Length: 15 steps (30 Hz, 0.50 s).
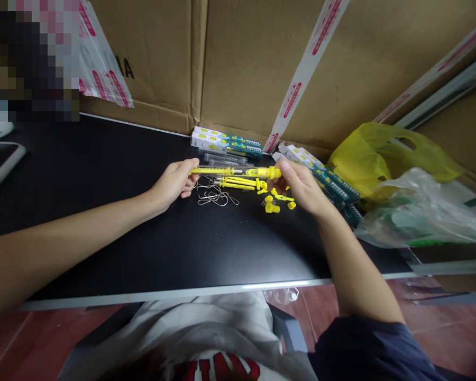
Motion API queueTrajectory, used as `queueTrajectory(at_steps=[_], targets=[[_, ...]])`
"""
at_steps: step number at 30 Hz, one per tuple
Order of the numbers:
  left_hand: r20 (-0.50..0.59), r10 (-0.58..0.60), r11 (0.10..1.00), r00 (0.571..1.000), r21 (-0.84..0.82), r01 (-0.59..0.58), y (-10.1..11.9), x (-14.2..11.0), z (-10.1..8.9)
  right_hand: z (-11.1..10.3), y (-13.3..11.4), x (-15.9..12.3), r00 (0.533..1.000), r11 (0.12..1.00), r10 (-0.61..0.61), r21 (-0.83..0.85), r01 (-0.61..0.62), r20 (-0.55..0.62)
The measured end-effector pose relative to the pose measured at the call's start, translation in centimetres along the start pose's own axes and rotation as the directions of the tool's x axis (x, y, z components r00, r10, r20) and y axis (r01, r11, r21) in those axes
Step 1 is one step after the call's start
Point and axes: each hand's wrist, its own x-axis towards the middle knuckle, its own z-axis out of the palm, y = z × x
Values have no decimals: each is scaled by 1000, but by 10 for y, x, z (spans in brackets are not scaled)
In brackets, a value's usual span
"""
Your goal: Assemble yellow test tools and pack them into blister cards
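Gripping one yellow tool (235,171) at opposite ends, left hand (174,182) and right hand (301,186) hover over two yellow strips (238,183) and wire springs (216,197).

Single head cam, looks forward and down over the black counter (103,211), close range; cardboard boxes (241,63) fill the background.

Your left hand (174,182) covers one end of the yellow tool (238,171), your right hand (301,188) the other. The print on the boxes (226,142) behind is too small for you to read. A pixelated patch (31,58) blurs the upper left corner. The white tablet (0,161) is cut off at the left edge.
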Motion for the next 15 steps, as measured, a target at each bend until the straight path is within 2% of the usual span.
queueTrajectory(at_steps=[3, 6, 15], targets=[[-4, 4, 1000, 1000, -11, -4, -1, 1, -1, 1, -2, -1, 1000, 992, -17, 127, 15, 18], [-4, 14, 1000, 1000, -14, -14, -3, 2, -1, 3, -4, -1, 999, 984, -35, 176, 34, 2], [4, 10, 1000, 1000, -14, -9, -3, 2, -1, 4, -2, 0, 989, 989, -116, 81, 123, -89]])
